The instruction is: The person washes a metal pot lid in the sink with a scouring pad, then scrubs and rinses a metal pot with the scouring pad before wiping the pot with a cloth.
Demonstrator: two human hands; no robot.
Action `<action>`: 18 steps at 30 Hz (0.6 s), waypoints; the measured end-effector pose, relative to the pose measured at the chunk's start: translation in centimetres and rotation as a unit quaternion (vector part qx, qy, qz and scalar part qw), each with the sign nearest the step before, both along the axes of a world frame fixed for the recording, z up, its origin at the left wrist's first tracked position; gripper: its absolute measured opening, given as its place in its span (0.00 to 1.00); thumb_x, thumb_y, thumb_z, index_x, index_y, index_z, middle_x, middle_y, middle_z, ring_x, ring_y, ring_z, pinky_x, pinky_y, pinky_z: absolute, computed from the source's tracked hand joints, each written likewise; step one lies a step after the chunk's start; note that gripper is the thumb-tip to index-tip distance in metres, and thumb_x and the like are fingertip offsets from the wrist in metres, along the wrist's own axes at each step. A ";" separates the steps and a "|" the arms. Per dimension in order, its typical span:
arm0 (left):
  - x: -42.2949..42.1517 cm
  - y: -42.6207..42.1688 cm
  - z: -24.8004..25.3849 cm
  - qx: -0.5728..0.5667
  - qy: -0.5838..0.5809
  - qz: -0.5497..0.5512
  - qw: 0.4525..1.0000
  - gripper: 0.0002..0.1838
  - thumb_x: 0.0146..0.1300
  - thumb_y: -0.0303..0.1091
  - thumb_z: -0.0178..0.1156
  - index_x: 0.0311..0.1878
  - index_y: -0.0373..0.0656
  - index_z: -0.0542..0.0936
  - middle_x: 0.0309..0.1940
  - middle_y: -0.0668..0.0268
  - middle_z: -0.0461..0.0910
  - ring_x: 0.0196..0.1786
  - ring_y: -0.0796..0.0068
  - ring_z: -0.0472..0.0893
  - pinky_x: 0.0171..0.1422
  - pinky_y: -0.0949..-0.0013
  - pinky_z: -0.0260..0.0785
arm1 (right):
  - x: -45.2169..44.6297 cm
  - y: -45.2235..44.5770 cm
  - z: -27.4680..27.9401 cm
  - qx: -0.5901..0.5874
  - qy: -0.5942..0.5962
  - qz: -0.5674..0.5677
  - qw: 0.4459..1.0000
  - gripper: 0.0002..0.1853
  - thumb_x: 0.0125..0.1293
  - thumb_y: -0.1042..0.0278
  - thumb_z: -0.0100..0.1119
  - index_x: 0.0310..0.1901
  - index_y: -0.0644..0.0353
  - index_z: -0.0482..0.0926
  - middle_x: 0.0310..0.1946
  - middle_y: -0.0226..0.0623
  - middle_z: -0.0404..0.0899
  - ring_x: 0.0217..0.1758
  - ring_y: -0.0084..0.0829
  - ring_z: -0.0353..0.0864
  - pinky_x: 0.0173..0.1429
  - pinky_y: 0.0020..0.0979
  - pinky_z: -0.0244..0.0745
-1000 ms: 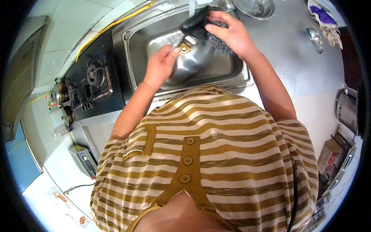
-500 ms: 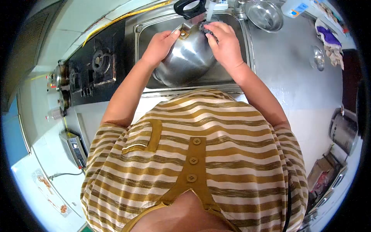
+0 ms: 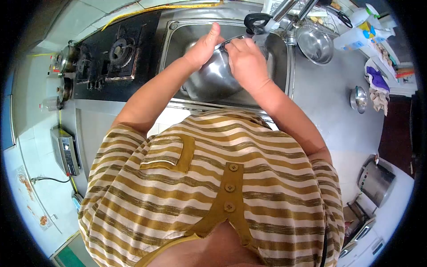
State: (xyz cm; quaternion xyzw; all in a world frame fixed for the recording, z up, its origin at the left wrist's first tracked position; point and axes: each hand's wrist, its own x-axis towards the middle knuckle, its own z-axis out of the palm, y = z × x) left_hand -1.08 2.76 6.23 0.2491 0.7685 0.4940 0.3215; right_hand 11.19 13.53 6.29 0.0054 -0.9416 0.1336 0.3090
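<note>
A rounded shiny metal pan (image 3: pixel 218 76) is tilted in the steel sink (image 3: pixel 174 39), its curved underside towards me. My left hand (image 3: pixel 204 48) grips the pan's upper left edge, thumb pointing up. Bent over the pan's upper part, my right hand (image 3: pixel 247 62) presses a dark scrubber that shows only as a small patch beside the fingertips. The pan's black handle (image 3: pixel 256 22) sticks up behind my right hand, near the faucet (image 3: pixel 284 10).
Left of the sink is a black gas stove (image 3: pixel 119 53). A metal bowl (image 3: pixel 315 46) sits right of the faucet, near white bottles (image 3: pixel 356 38). Further right are a smaller bowl (image 3: pixel 358 99) and a purple and white cloth (image 3: pixel 378 82).
The view has shifted, showing more of the counter's back. The pan has turned, and its handle now lies further right. My right hand has moved over the pan's upper part.
</note>
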 end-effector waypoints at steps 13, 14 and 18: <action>-0.3 -0.7 -2.0 -0.034 0.087 -0.124 0.988 0.44 0.60 0.71 0.33 0.31 0.35 0.81 0.27 0.52 0.78 0.34 0.61 0.75 0.47 0.63 0.66 | 3.5 1.3 -3.5 -0.048 -0.005 0.082 0.995 0.13 0.48 0.76 0.57 0.39 0.58 0.77 0.41 0.32 0.76 0.44 0.36 0.74 0.48 0.34 0.72; 0.1 -0.8 -1.7 -0.033 0.087 -0.126 0.988 0.44 0.60 0.71 0.33 0.31 0.35 0.81 0.27 0.52 0.78 0.34 0.61 0.75 0.47 0.63 0.66 | 3.9 1.4 -4.2 -0.030 0.012 0.087 0.996 0.13 0.46 0.74 0.58 0.38 0.55 0.78 0.42 0.30 0.76 0.43 0.34 0.74 0.48 0.33 0.72; 0.6 -1.4 -2.0 -0.111 0.138 -0.202 0.963 0.23 0.56 0.52 0.59 0.27 0.37 0.79 0.19 0.58 0.75 0.23 0.66 0.72 0.31 0.66 0.65 | 7.6 3.2 -7.2 -0.063 -0.068 0.131 0.987 0.13 0.49 0.75 0.58 0.39 0.55 0.78 0.43 0.33 0.76 0.46 0.35 0.73 0.49 0.34 0.71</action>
